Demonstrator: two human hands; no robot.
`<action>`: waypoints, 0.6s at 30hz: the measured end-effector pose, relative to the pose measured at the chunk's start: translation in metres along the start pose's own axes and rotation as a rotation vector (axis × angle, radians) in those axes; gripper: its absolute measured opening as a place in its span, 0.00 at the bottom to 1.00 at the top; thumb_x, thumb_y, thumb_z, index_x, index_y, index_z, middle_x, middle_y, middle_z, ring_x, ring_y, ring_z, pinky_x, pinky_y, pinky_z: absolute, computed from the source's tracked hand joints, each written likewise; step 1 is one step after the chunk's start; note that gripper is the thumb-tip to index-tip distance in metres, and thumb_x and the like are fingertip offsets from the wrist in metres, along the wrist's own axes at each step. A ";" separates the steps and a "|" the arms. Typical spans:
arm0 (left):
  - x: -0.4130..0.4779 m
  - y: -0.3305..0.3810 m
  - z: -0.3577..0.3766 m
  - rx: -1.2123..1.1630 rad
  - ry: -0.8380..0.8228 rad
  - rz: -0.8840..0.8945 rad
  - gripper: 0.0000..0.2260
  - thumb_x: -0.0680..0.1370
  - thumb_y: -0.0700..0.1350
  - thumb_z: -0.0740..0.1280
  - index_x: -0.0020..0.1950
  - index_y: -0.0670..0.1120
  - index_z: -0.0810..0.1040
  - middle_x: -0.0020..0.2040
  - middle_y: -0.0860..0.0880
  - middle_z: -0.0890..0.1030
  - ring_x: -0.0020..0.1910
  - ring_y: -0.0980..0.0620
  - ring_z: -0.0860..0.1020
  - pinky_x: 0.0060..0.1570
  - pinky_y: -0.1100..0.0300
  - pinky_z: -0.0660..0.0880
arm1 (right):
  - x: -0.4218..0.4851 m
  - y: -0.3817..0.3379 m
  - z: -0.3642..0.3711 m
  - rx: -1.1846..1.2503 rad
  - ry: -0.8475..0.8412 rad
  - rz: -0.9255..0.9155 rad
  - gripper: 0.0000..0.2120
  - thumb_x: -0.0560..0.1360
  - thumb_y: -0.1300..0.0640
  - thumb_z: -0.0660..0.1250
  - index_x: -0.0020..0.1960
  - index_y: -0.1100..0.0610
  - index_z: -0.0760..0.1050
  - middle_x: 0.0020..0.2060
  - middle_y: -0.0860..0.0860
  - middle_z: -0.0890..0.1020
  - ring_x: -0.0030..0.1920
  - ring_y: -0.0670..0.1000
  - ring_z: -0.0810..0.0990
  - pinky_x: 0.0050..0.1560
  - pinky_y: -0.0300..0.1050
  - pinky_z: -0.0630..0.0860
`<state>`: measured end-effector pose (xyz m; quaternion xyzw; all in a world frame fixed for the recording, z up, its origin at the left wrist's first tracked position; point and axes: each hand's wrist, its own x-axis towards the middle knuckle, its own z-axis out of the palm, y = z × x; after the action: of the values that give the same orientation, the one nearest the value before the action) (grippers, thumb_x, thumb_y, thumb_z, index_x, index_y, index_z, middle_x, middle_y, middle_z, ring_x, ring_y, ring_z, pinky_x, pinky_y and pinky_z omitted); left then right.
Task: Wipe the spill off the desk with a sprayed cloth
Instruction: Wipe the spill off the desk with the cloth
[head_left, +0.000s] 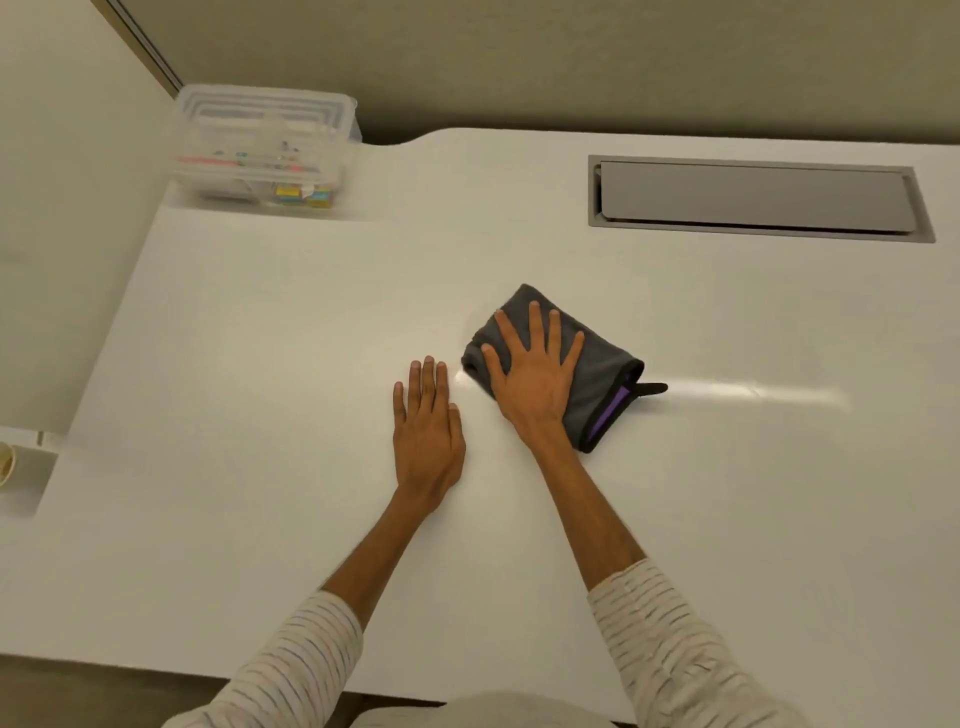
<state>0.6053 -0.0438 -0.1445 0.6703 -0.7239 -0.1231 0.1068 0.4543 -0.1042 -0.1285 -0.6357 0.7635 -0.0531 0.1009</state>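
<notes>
A folded dark grey cloth (597, 371) with a purple edge and a small black loop lies on the white desk (260, 338) near its middle. My right hand (535, 376) presses flat on the cloth, fingers spread, covering its left half. My left hand (428, 431) rests flat on the bare desk just left of the cloth, fingers together, holding nothing. A faint wet streak (753, 392) shines on the desk to the right of the cloth. No spray bottle is in view.
A clear plastic lidded box (265, 145) with small coloured items stands at the back left corner. A grey cable hatch (753, 200) is set into the desk at the back right. A paper cup (5, 462) sits at the far left edge.
</notes>
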 end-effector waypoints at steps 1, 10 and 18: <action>0.000 0.000 0.000 -0.008 0.004 0.005 0.25 0.84 0.44 0.49 0.80 0.43 0.48 0.81 0.45 0.50 0.80 0.48 0.45 0.79 0.48 0.43 | 0.001 0.010 -0.001 0.010 0.033 0.055 0.28 0.79 0.34 0.46 0.77 0.41 0.54 0.78 0.54 0.55 0.78 0.59 0.51 0.74 0.67 0.42; -0.001 0.002 0.004 0.001 0.053 -0.010 0.25 0.83 0.43 0.50 0.80 0.44 0.48 0.81 0.45 0.50 0.80 0.49 0.45 0.79 0.47 0.44 | -0.097 0.094 0.004 0.013 0.242 0.602 0.28 0.81 0.37 0.45 0.78 0.44 0.47 0.78 0.55 0.53 0.78 0.60 0.51 0.73 0.70 0.47; 0.000 0.002 0.002 -0.056 -0.005 -0.007 0.25 0.83 0.48 0.45 0.80 0.43 0.48 0.81 0.44 0.50 0.80 0.48 0.46 0.79 0.46 0.45 | -0.075 -0.010 0.018 -0.005 0.066 0.012 0.28 0.81 0.38 0.45 0.78 0.44 0.49 0.79 0.54 0.52 0.78 0.59 0.49 0.74 0.68 0.45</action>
<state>0.6027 -0.0437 -0.1457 0.6694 -0.7180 -0.1455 0.1230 0.4806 -0.0311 -0.1375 -0.6294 0.7702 -0.0716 0.0743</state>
